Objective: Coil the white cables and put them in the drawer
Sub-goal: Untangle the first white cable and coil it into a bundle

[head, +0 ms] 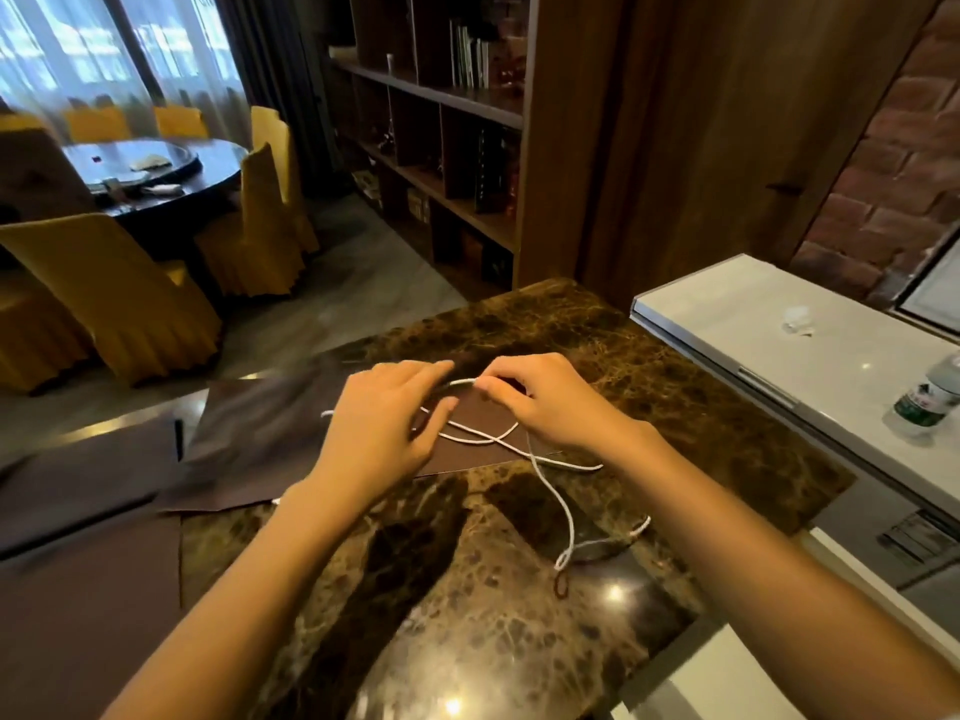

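Note:
A thin white cable [558,498] lies in loose loops on the brown marble counter [675,407] and over a brown mat [249,449]. My right hand [540,402] pinches the cable's top loop between thumb and fingers. My left hand [384,433] rests over the loop's left side with fingers spread, touching the cable; its grip is partly hidden. One cable strand trails down toward me and bends right to a frayed end [641,527]. No drawer is visible.
A small dark hair tie [561,584] lies on the counter near the cable's bend. A white appliance top [810,345] to the right carries a plastic water bottle [930,402]. A bookshelf and a dining table with yellow chairs stand beyond the counter.

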Available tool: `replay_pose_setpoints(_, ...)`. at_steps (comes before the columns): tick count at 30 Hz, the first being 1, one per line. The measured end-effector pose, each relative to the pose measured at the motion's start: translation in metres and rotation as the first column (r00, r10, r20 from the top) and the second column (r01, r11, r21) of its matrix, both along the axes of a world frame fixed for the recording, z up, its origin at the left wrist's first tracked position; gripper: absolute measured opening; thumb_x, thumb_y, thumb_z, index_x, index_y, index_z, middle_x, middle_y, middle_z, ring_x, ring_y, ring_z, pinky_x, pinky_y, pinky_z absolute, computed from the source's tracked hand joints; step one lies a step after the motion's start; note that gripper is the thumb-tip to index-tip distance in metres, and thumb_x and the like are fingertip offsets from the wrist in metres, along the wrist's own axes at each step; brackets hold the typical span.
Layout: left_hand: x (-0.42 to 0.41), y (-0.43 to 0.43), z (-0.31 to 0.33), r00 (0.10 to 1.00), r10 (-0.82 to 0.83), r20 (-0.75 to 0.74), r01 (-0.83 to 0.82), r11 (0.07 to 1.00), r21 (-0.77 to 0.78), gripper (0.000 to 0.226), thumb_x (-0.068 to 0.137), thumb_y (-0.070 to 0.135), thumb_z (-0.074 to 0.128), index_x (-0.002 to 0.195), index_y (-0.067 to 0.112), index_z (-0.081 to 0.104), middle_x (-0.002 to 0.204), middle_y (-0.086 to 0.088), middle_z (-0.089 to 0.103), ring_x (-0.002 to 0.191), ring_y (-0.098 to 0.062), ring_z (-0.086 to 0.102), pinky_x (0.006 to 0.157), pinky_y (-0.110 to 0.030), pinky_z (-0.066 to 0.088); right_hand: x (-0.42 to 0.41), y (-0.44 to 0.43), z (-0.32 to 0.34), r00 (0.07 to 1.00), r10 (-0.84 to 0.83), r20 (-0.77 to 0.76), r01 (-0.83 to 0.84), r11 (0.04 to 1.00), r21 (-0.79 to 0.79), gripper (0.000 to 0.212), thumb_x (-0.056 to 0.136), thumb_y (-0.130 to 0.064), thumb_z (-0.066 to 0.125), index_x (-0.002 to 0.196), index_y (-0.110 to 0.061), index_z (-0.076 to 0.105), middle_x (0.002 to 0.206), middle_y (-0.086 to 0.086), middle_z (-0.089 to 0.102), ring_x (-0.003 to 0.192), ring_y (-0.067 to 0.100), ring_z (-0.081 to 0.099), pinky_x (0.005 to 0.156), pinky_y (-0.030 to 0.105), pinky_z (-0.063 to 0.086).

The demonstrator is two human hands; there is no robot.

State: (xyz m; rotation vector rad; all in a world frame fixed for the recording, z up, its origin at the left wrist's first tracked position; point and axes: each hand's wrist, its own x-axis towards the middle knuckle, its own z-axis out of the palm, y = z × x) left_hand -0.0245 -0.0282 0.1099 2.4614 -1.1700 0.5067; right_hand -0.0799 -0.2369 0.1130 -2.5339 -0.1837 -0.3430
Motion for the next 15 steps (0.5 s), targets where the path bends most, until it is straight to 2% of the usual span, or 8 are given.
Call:
replay_pose_setpoints(2,-0.005,-0.010,0.007,0.998,-0.063,-0.005,0.063,0.998,0.010,0.042,0.096,0.043,0.056,0.134,0.025,0.060,0.119,0.002,0.071,0.103,-0.019,0.067,0.090,-0.044,0.053,0.002,0.011,0.007,1.000,0.003,0.005,-0.003,1.000,-0.008,0.025,0.101,-0.029,0.053,0.100,-0.016,0.074,0.087,-0.008,0.071,0.080,0.007,0.061,0.072,0.026,0.042)
replay_pose_setpoints(5,0.002,-0.008,0.012,0.991,-0.112,-0.068,0.111,0.993,-0.030,0.040,0.092,0.026,0.064,0.131,0.025,0.063,0.113,0.000,0.070,0.099,-0.021,0.067,0.086,-0.043,0.055,0.001,0.018,0.013,0.998,-0.030,-0.048,0.035,0.993,0.109,0.022,0.101,-0.029,0.055,0.092,-0.021,0.074,0.066,-0.019,0.062,0.065,-0.001,0.057,0.066,0.023,0.042)
replay_pose_setpoints(7,0.012,0.004,0.013,0.989,-0.105,-0.104,0.101,0.994,-0.040,0.038,0.087,0.016,0.069,0.125,0.023,0.068,0.110,-0.002,0.071,0.098,-0.024,0.068,0.085,-0.043,0.056,-0.004,0.019,0.016,0.992,-0.052,-0.111,0.077,0.968,0.240,0.024,0.100,-0.032,0.055,0.087,-0.025,0.074,0.058,-0.021,0.062,0.056,0.000,0.058,0.062,0.028,0.048)
replay_pose_setpoints(10,0.027,0.027,0.011,0.993,-0.071,-0.093,0.066,0.996,-0.057,0.031,0.088,0.017,0.070,0.119,0.021,0.072,0.105,-0.002,0.072,0.094,-0.025,0.069,0.080,-0.042,0.058,-0.014,0.021,0.016,0.980,-0.081,-0.181,0.135,0.941,0.309,0.028,0.100,-0.034,0.054,0.085,-0.023,0.075,0.055,-0.014,0.058,0.048,0.002,0.052,0.056,0.030,0.043)
replay_pose_setpoints(13,0.027,0.035,0.003,0.994,-0.050,-0.096,0.046,0.998,-0.045,0.032,0.089,0.020,0.069,0.120,0.024,0.071,0.109,-0.001,0.073,0.099,-0.025,0.068,0.083,-0.041,0.057,-0.020,0.030,0.014,0.972,-0.132,-0.194,0.177,0.956,0.235,0.029,0.100,-0.036,0.054,0.085,-0.022,0.074,0.055,-0.014,0.057,0.049,0.002,0.051,0.055,0.027,0.041)
replay_pose_setpoints(15,0.020,0.030,0.001,0.992,-0.113,-0.063,0.109,0.992,-0.058,0.036,0.087,0.023,0.070,0.123,0.026,0.070,0.116,0.002,0.073,0.107,-0.024,0.065,0.086,-0.042,0.055,-0.020,0.040,0.012,0.974,-0.158,-0.163,0.185,0.969,0.164,0.029,0.100,-0.037,0.053,0.085,-0.024,0.073,0.062,-0.011,0.062,0.056,0.003,0.055,0.060,0.031,0.044)
